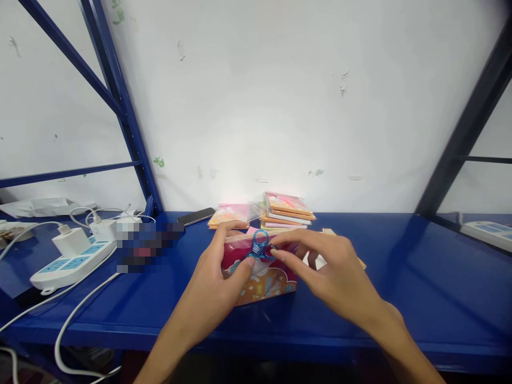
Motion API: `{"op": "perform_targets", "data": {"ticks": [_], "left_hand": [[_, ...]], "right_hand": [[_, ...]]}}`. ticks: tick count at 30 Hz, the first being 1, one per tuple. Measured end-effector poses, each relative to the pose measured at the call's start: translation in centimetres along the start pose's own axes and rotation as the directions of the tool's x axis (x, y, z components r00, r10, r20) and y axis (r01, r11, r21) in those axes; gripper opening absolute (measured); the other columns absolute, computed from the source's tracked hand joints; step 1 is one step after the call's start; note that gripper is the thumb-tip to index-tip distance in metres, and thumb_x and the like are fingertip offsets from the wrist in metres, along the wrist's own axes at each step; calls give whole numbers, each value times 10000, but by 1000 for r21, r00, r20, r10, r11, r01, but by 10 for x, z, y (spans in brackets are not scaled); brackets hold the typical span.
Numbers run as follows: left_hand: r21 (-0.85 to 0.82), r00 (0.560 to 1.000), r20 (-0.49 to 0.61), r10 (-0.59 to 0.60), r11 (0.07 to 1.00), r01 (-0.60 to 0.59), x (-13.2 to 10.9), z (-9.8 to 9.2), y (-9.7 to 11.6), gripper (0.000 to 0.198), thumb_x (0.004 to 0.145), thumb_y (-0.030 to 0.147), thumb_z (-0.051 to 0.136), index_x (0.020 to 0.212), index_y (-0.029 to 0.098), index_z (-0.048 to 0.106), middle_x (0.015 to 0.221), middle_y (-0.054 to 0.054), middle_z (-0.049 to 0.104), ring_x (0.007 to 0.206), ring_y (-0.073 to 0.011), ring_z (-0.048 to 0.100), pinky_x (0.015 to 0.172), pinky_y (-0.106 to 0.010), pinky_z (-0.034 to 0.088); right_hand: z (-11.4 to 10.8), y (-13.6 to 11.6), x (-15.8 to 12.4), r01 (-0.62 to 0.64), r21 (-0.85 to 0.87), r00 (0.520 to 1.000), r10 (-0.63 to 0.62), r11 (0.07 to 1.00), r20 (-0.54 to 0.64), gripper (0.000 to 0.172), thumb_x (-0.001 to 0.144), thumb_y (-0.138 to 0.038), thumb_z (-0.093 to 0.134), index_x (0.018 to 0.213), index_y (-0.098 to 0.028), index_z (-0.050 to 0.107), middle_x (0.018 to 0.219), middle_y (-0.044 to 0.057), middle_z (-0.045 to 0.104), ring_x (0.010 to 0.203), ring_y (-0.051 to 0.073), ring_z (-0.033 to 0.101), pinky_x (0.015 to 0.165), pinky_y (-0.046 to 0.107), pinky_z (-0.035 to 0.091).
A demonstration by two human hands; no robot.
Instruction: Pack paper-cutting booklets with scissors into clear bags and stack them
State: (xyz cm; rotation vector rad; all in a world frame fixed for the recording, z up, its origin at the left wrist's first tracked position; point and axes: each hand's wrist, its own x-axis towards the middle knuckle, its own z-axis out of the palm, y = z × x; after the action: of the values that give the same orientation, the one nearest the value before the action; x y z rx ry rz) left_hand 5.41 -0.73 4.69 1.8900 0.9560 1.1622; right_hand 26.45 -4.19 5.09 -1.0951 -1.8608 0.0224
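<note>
A red and orange printed packet [264, 282] with a glossy surface stands tilted in front of me, its lower edge near the table. My left hand [220, 274] grips its left side, thumb across the front and fingers behind. A small blue looped clip-like piece [260, 245] with white stripes lies against the packet's upper front, beside my left thumb tip. My right hand [328, 261] is closed in a pinch at the right side of this blue piece. Something small and dark shows between its thumb and forefinger, too small to name.
Behind the packet lie a stack of flat packets [286, 213] and a smaller pile [232, 213], with a phone [196, 216] to their left. A power strip [76, 264] with white cables sits on the blue table [400, 277] at left. Blue metal posts [120, 106] rise before the wall.
</note>
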Motion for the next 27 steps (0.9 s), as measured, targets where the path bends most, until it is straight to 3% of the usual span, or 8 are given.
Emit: {"op": "perform_targets", "data": {"ticks": [3, 8, 12, 16, 20, 24, 27], "left_hand": [[-18, 1000, 5, -11, 1000, 11, 0, 0, 1, 414, 913, 318, 608, 1312, 278, 505, 1294, -64, 650, 1143, -264, 654, 968, -376, 530], [-58, 999, 9, -49, 997, 49, 0, 1, 5, 411, 912, 346, 612, 1307, 275, 526, 1275, -62, 669, 1142, -273, 659, 917, -364, 544], [-73, 998, 3, -66, 995, 66, 0, 0, 5, 418, 926, 380, 604, 1322, 275, 525, 1296, -65, 655, 1186, -287, 633, 944, -380, 526], [-71, 999, 17, -46, 996, 47, 1, -2, -1, 411, 964, 447, 557, 1342, 287, 521, 1347, -53, 628, 1263, -285, 580, 995, -364, 485], [-197, 999, 38, -33, 980, 40, 7, -5, -9, 405, 973, 520, 517, 1286, 267, 560, 1358, -45, 633, 1235, -290, 596, 969, -354, 492], [-295, 996, 79, -41, 953, 63, 10, -10, -14, 400, 994, 537, 457, 1218, 244, 612, 1376, -50, 624, 1167, -284, 631, 954, -359, 501], [-268, 996, 83, -37, 962, 59, 9, -15, -15, 348, 994, 484, 471, 1218, 264, 621, 1365, -38, 626, 1172, -277, 627, 947, -350, 506]], "right_hand": [[1, 2, 2, 15, 17, 999, -15, 1000, -30, 118, 957, -257, 657, 1004, -311, 752, 1013, -54, 803, 785, 173, 741, 728, 299, 599], [-4, 8, 3, -4, 14, 998, 5, 1000, -57, 207, 981, -225, 614, 1117, -317, 740, 1078, -34, 797, 844, 196, 757, 758, 335, 616], [-7, 13, 2, 97, 23, 995, -96, 995, -25, 298, 1014, -162, 532, 1185, -321, 718, 1184, -30, 767, 1040, 197, 731, 914, 362, 587], [-4, 16, 1, 176, -59, 984, -174, 983, 36, 367, 1018, -100, 486, 1230, -305, 705, 1229, -15, 744, 1114, 173, 692, 944, 328, 555], [-2, 11, 0, 160, -87, 987, -160, 983, 8, 244, 994, -212, 599, 1183, -294, 730, 1207, -2, 742, 1063, 185, 694, 929, 328, 552], [-4, 9, 0, 137, -146, 978, -158, 980, -140, 159, 948, -263, 662, 1082, -275, 748, 1093, 16, 751, 934, 188, 700, 763, 313, 572], [-7, 16, 3, 115, -225, 977, -151, 968, -149, 277, 916, -336, 707, 1186, -276, 707, 1216, 40, 716, 1145, 247, 644, 940, 396, 548]]}}
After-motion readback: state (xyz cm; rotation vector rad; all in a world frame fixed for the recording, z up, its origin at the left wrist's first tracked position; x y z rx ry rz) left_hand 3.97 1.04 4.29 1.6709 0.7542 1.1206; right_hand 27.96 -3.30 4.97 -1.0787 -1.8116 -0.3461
